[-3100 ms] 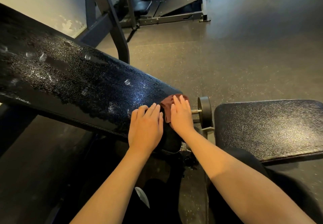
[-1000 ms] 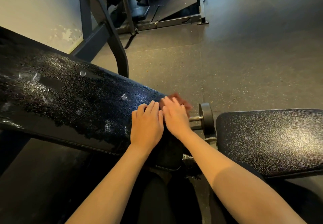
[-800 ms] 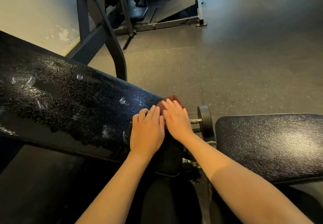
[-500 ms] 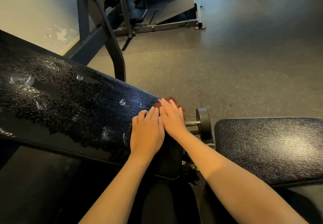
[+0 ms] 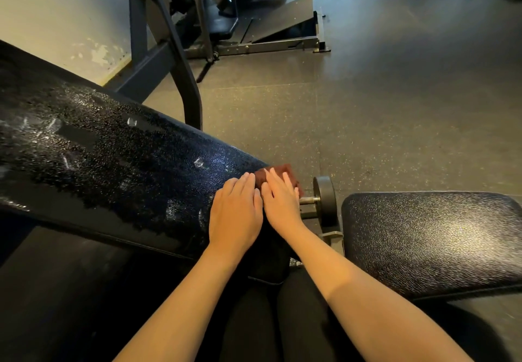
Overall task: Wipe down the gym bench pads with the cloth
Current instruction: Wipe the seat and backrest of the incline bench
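Right hand (image 5: pixel 281 203) flat, fingers straight, pressing the small dark-red folded cloth (image 5: pixel 278 171) onto the lower end of the long black textured vinyl back pad (image 5: pixel 113 158). Grip released, the palm does the work. Left hand (image 5: pixel 236 214) lies flat just beside it on the pad, grip released too. Best play: firm, even pressure and long overlapping passes up the droplet-speckled surface, then the black seat pad (image 5: pixel 423 237) on the right. No brand or writing readable.

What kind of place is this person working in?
Most likely a gym: a long padded bench, a steel weight machine behind it, and speckled rubber flooring.
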